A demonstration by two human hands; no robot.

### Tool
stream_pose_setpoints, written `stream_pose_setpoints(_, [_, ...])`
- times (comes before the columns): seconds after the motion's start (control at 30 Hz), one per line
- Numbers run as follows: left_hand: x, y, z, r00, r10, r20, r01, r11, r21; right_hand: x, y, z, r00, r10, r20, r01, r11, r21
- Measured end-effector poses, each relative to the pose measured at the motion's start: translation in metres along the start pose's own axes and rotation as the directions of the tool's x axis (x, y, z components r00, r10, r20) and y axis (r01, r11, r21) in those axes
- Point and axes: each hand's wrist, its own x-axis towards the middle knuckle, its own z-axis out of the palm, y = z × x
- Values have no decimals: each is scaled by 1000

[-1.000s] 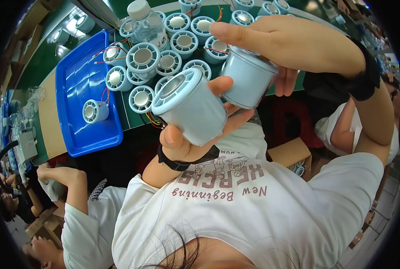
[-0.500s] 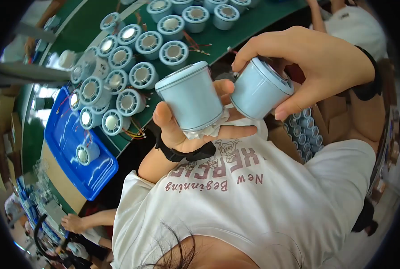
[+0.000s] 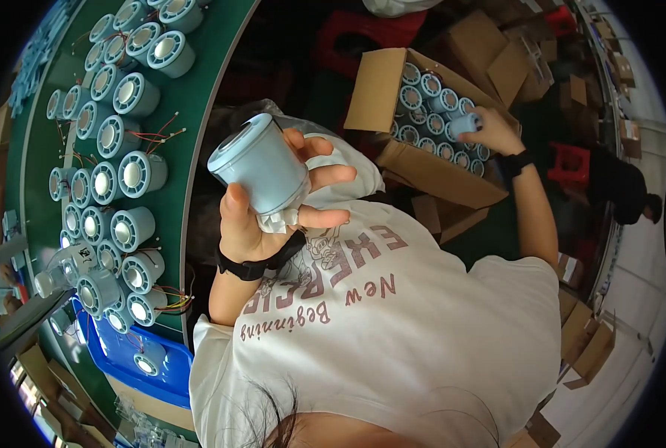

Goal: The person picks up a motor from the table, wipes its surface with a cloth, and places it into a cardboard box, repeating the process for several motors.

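Observation:
My left hand (image 3: 262, 220) is raised in front of my chest and grips a pale blue cylindrical housing (image 3: 262, 168) together with a bit of white cloth under its base. A black band sits on that wrist. My right hand (image 3: 493, 133) is stretched out over an open cardboard box (image 3: 430, 175) and holds a second pale blue cylinder (image 3: 463, 123) just above the rows of the same cylinders packed inside.
Many more blue cylinders with wires (image 3: 124, 175) stand on the green workbench (image 3: 198, 112) at the left. A blue tray (image 3: 165, 369) lies at its near end. Cardboard boxes (image 3: 512, 52) and red stools (image 3: 575, 160) crowd the floor at the right.
My right hand has swung away from my left hand and carried its cylinder out to the cardboard box. The left hand still holds its cylinder. The view has turned toward the box.

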Motion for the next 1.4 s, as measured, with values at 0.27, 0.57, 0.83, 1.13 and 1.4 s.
stream_pose_setpoints(0.27, [5, -6, -6, 1000, -10, -13, 11, 998, 59, 68, -30, 91, 989, -60, -135, 44, 992, -117])
stream_pose_setpoints(0.57, [12, -2, -10, 976, 50, -212, 97, 771, 629, 42, -69, 65, 948, -56, -314, 59, 998, 3])
stream_pose_setpoints(0.83, [57, -49, -34, 980, 192, -59, 91, -164, 982, -60, -217, 5, 900, -363, -242, 437, 760, 481])
stream_pose_setpoints(1.13, [46, -52, -59, 977, 167, -130, 161, -194, 968, -13, -16, 33, 953, 124, -276, -91, 988, 127])
stream_pose_setpoints(1.4, [43, -45, -50, 967, 114, -230, 246, -155, 957, 49, 13, 75, 953, 299, -43, -269, 903, 334])
